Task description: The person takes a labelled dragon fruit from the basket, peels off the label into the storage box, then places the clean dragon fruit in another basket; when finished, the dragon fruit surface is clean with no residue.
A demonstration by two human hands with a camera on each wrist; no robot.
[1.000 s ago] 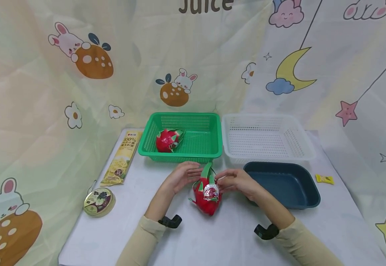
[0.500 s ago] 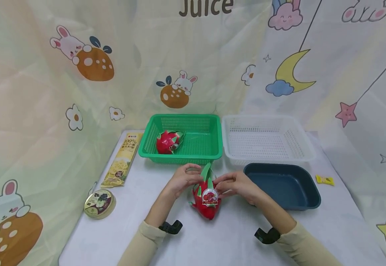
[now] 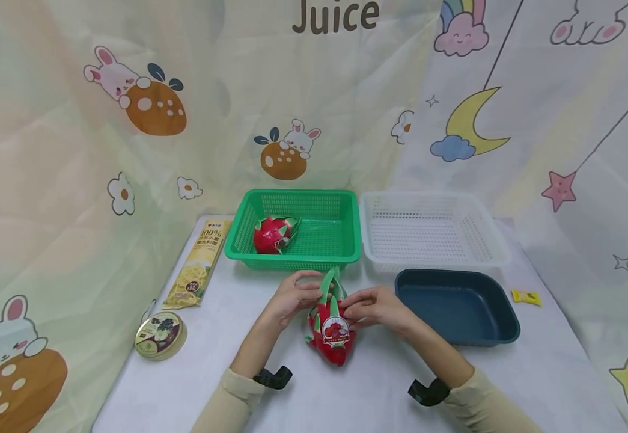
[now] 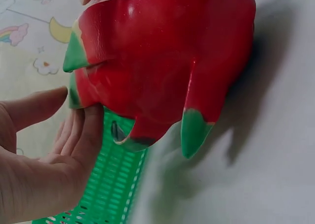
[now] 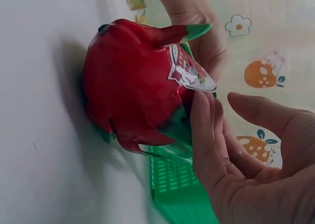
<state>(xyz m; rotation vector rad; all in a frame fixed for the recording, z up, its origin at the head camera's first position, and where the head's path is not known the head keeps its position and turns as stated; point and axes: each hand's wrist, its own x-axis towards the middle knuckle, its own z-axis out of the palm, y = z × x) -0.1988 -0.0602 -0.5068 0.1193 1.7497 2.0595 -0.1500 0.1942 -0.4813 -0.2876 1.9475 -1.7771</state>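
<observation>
A red dragon fruit [image 3: 331,346] with green leaf tips and a round label [image 3: 336,329] lies between both hands, close over the white table. Its long green leaves point toward the green basket. On its left side, my left hand [image 3: 294,300] touches the leafy end with fingertips; in the left wrist view the thumb [image 4: 37,106] stands near a green leaf tip. From the other side my right hand [image 3: 375,310] rests its fairly straight fingers against the fruit beside the label, its thumb [image 5: 261,111] apart from it in the right wrist view. The fruit's underside is hidden.
A second dragon fruit [image 3: 271,236] lies in the green basket [image 3: 297,260]. Beside that stand a white basket [image 3: 432,264] and a dark blue tub [image 3: 510,340]. Pasta packet [image 3: 197,264] and round tin [image 3: 159,335] are at left; a small yellow wrapped packet [image 3: 526,297] is at right.
The dragon fruit has shifted slightly left and nearer the person, its label turning more into view. Both hands move with it, the left fingers now closer against the leaves.
</observation>
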